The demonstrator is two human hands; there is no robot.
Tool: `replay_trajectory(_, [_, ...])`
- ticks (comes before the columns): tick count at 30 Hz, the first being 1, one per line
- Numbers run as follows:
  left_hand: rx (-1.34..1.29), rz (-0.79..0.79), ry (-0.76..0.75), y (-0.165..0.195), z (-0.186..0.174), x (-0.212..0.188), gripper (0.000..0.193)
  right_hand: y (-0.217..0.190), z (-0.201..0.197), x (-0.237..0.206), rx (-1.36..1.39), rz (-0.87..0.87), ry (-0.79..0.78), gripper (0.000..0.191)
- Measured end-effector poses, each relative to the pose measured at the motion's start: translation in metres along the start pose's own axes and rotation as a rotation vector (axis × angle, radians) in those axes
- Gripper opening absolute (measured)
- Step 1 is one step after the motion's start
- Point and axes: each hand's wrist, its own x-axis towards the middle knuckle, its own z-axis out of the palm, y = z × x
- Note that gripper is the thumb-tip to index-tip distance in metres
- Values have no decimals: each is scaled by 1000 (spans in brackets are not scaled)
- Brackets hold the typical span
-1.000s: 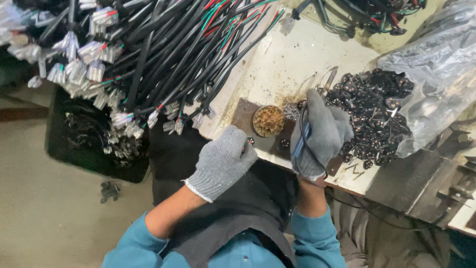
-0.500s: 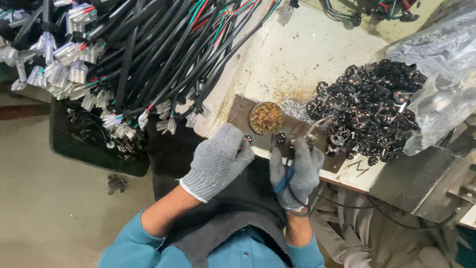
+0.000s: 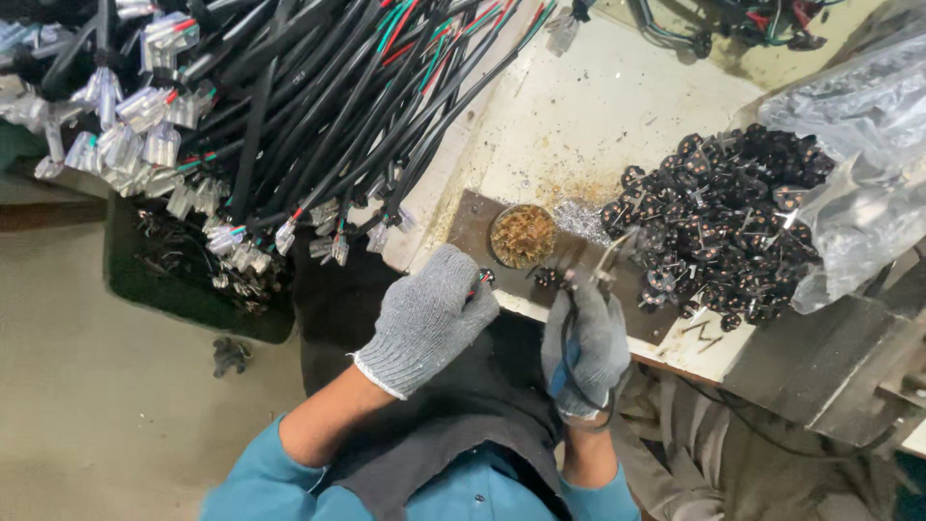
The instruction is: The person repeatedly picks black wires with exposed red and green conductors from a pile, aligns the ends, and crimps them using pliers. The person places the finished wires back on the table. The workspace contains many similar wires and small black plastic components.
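My left hand (image 3: 426,320), in a grey knit glove, pinches the end of a thin wire (image 3: 484,279) with a red tip at the bench's front edge. A small black part (image 3: 546,278) lies on the dark metal plate (image 3: 471,217) just right of that tip. My right hand (image 3: 585,340), also gloved, is closed around a blue-handled tool (image 3: 567,359). The tool's metal tip (image 3: 610,253) points up toward the plate. A round tin of brownish wool (image 3: 522,235) sits just beyond both hands.
A heap of small black parts (image 3: 719,220) spills from a clear plastic bag (image 3: 854,145) at the right. A thick bundle of black cables with white connectors (image 3: 280,116) hangs over the bench's left side. A black bin (image 3: 183,289) stands on the floor below.
My right hand has come back from the heap of black parts to the bench's front edge, holding the blue-handled tool. My left hand has stayed in place.
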Motion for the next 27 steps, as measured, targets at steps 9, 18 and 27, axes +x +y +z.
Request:
replay_trajectory(9, [59, -22, 18, 4, -1, 6, 21, 16, 8, 1, -32, -67, 64, 17])
replay_trajectory(18, [69, -50, -14, 12, 2, 8, 21, -3, -18, 3, -33, -151, -72, 33])
replay_trajectory(27, [-83, 31, 247, -4, 19, -21, 37, 10, -12, -8, 139, -264, 197, 29])
